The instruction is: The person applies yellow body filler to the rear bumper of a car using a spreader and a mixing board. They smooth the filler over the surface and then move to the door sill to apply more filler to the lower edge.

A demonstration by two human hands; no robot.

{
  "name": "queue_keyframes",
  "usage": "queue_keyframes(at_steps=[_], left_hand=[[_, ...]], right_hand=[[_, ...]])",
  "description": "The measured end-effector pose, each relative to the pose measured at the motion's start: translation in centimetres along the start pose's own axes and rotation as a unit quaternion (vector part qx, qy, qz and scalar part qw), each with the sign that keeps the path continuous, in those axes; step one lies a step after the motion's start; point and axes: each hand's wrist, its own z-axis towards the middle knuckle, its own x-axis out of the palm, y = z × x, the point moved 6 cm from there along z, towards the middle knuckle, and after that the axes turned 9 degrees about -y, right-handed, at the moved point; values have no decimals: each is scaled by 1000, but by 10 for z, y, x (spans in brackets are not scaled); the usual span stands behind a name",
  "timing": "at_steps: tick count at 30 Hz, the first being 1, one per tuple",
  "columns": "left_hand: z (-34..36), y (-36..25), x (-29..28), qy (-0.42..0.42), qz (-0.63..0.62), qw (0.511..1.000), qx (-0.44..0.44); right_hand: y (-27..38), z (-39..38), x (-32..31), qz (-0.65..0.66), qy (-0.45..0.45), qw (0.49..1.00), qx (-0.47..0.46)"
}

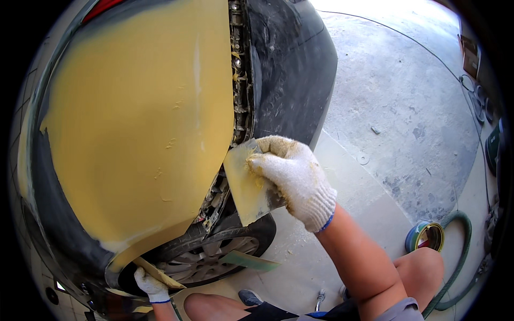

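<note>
A wide coat of yellow filler [134, 112] covers the dark car body panel [69, 198], with small ridges on its surface. My right hand [294, 176], in a white knitted glove stained yellow, pinches a flat, thin filler spreader [242, 184] smeared with yellow. The spreader is beside the panel's right edge, over the gap above the wheel [206, 259]. Low on the left, my gloved left hand [151, 285] is closed on the end of a flat yellowish board [160, 274] by the wheel arch. Part of that board is hidden by the arch and my fingers.
A dark bumper [292, 69] stands right of the exposed bracket strip [239, 75]. A greenish flat strip [250, 260] crosses the wheel's front. An open tin [425, 236] and a green hose [460, 251] are on the floor at right. A thin cable [407, 36] runs behind.
</note>
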Motion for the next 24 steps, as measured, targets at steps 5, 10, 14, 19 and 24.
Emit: queue_keyframes(at_steps=[5,10,14,19,24], left_hand=[[1,1,-3,-13,6,1000,4],[2,2,-5,-3,-1,1000,-4],[-15,-5,17,-46,-9,999,13],[-3,0,0,-15,-11,1000,2],[-3,3,2,-24,-18,1000,0]], right_hand=[[6,17,-8,-44,15,999,-16],[14,22,-12,-89,21,996,-14],[19,22,-14,-106,17,994,-20],[21,22,-16,-88,17,996,10],[17,21,-21,-118,7,992,36]])
